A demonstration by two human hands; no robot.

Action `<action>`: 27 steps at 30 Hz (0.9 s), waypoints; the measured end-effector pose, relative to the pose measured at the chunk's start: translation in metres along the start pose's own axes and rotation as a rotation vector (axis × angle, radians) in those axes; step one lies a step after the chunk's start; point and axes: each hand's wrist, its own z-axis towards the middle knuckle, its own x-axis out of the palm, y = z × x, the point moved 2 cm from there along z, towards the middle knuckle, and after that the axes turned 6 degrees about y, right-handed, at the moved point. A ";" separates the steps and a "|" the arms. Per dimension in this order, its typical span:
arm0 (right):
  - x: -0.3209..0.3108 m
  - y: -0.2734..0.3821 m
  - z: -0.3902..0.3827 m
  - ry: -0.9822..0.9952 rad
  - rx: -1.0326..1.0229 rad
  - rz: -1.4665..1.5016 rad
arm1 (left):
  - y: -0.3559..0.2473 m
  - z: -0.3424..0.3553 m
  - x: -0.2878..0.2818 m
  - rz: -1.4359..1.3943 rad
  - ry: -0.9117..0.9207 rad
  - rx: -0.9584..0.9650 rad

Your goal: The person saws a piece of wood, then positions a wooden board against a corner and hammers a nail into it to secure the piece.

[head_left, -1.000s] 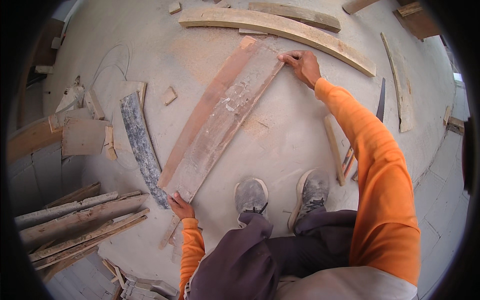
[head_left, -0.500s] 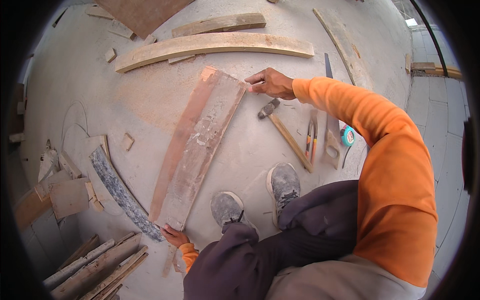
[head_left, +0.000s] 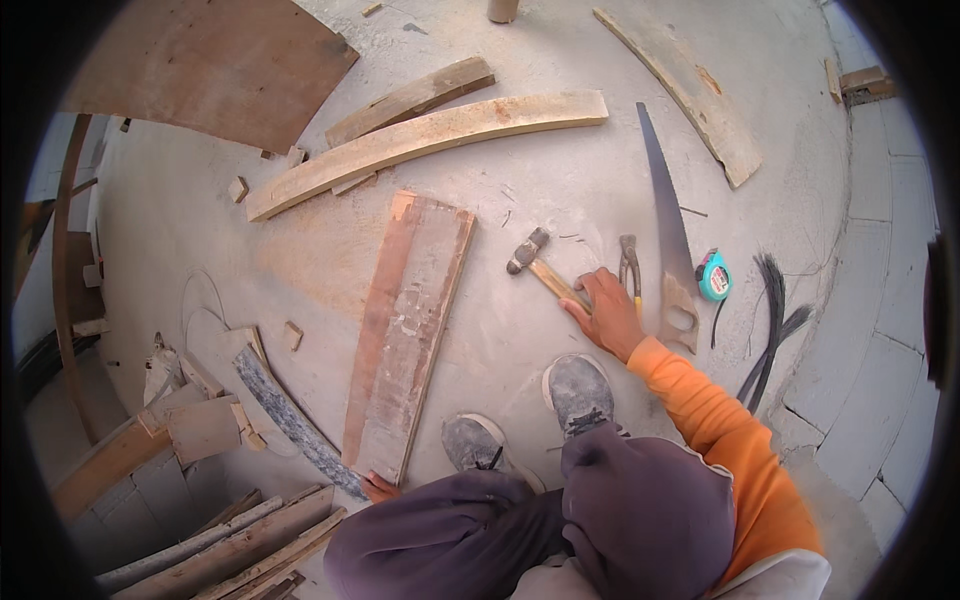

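My right hand [head_left: 610, 315] is closed around the wooden handle of a hammer [head_left: 540, 266], whose metal head points away to the left. Down at the near end of a long board [head_left: 405, 330], my left hand [head_left: 378, 487] grips its edge, mostly hidden behind my knee. This board is reddish on one side and grey and worn on the other. Just right of the hammer lie pincers [head_left: 630, 262], partly behind my right hand. Beyond them are a handsaw [head_left: 668, 215] and a teal tape measure [head_left: 713, 276].
Curved timber [head_left: 430, 140] and a large brown panel [head_left: 215, 65] lie at the far side. A plank [head_left: 690, 90] rests at the far right, black wire [head_left: 770, 320] near the right wall. Stacked boards [head_left: 230, 550] and a grey curved strip [head_left: 290, 410] are at the lower left.
My right hand has left the far end of the board and come to the hammer handle. My left hand stays at the board's near end. The whole view has shifted.
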 end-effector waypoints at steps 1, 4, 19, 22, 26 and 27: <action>0.002 0.002 0.000 -0.046 -0.024 -0.021 | -0.009 0.002 -0.009 0.065 0.023 0.037; -0.004 -0.007 0.021 -0.331 -0.001 0.152 | -0.048 0.029 -0.049 0.206 0.083 0.299; 0.003 0.010 0.179 0.140 -0.348 0.042 | -0.485 0.078 -0.069 0.023 0.547 1.595; -0.003 0.011 0.169 0.021 -0.306 0.017 | -0.534 0.036 -0.033 -0.174 0.528 1.478; -0.020 0.012 0.121 -0.085 -0.316 0.278 | -0.559 -0.021 0.003 -0.481 0.507 1.283; -0.024 0.016 0.103 -0.001 -0.275 0.348 | -0.562 -0.029 0.003 -0.531 0.513 1.257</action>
